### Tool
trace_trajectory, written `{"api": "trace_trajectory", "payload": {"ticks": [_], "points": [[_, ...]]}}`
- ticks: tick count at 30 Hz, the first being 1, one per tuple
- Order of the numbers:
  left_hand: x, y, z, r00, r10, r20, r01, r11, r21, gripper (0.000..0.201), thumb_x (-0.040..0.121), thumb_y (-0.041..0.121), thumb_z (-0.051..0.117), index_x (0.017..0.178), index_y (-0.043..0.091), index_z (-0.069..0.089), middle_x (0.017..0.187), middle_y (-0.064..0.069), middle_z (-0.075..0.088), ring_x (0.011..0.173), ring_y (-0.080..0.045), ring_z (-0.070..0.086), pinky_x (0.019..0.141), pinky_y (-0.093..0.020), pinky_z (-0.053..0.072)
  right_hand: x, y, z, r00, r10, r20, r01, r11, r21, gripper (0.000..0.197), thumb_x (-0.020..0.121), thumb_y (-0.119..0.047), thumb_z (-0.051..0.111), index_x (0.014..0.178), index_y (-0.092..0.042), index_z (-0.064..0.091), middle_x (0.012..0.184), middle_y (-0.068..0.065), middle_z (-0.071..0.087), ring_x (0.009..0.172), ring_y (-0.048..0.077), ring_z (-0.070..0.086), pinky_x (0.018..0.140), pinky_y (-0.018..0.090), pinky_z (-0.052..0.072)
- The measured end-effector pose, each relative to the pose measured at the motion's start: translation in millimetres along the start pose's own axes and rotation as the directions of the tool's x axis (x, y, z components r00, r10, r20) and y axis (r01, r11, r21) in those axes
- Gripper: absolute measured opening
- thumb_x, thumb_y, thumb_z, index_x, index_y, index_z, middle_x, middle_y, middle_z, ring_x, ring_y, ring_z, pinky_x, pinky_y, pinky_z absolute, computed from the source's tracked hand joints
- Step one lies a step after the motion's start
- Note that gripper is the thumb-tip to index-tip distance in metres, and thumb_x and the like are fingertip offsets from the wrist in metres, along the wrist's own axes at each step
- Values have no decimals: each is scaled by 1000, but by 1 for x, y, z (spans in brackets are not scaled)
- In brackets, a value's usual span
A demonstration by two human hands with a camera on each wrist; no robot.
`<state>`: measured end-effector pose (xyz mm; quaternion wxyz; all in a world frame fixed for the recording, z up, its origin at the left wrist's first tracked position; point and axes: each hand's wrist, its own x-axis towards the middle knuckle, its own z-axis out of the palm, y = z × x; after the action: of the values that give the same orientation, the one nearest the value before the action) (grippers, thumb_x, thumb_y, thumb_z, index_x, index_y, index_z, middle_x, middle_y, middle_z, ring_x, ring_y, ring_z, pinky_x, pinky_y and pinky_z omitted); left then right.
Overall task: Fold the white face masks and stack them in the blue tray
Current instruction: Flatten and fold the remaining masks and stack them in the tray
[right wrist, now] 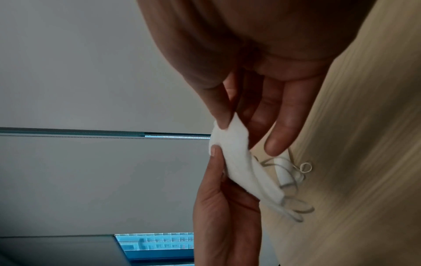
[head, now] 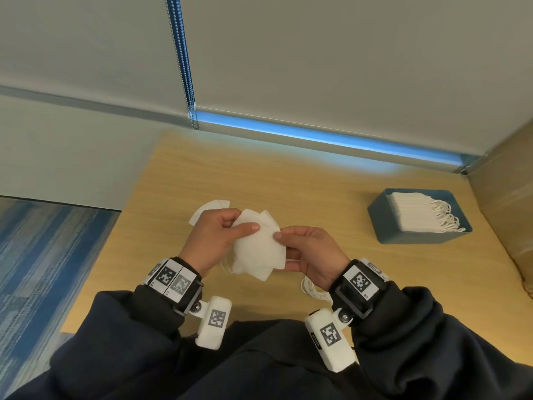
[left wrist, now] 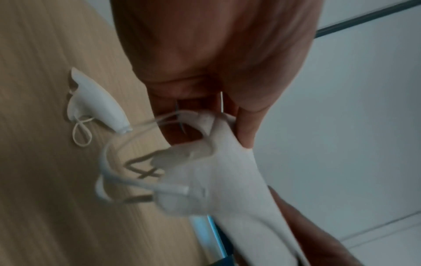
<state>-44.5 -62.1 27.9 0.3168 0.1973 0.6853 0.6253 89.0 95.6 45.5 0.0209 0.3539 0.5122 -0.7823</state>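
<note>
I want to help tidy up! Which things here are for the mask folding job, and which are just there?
For the job:
- masks in both hands
- loose mask on the table
- blue tray
- folded stack inside it

Just there:
- table
- blind cord
- carpet

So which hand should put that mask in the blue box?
Probably the right hand. It already pinches the mask, and the blue tray sits on its side of the table. The left hand would have to cross over.
</note>
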Motion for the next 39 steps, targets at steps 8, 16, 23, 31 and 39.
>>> {"api": "trace_trajectory", "payload": {"ticks": [8,16,23,31,39], "points": [[-3,16,-13,921,134,-365,-124,991,49,18,92,23,74,87,40,79,91,19,77,95,-9,69,79,-30,57,-4,-3,-2,1000,20,10,-21,996,91,7,90,-10,73,90,-8,66,103,18,75,85,30,75,59,41,64],[-15,21,9,815,556,163,-564,697,443,21,92,11,74,107,24,81,110,13,76,107,-7,69,95,-34,54,-4,-5,3,996,80,-30,-72,976,205,18,98,-11,61,112,0,66,98,18,70,78,26,69,65,38,59],[-22,-2,12,782,495,379,-622,582,523,29,87,32,70,116,31,77,120,17,71,112,-4,64,95,-36,52,-10,-3,-6,997,79,-15,-74,971,227,53,97,-50,59,121,-5,71,103,13,74,90,30,70,79,46,61],[-1,17,4,930,367,31,-361,893,269,20,82,18,84,100,25,77,98,10,74,90,-14,65,78,-38,49,-19,0,-9,995,-87,-47,90,994,55,25,92,-5,68,116,0,72,114,22,74,95,33,72,81,52,59],[11,10,18,991,89,96,-98,991,95,14,79,15,86,92,16,81,91,-3,80,87,-20,76,84,-43,58,-22,-1,-10,989,-150,-9,150,989,-6,30,87,2,72,117,0,70,105,19,76,93,32,72,79,51,60]]}}
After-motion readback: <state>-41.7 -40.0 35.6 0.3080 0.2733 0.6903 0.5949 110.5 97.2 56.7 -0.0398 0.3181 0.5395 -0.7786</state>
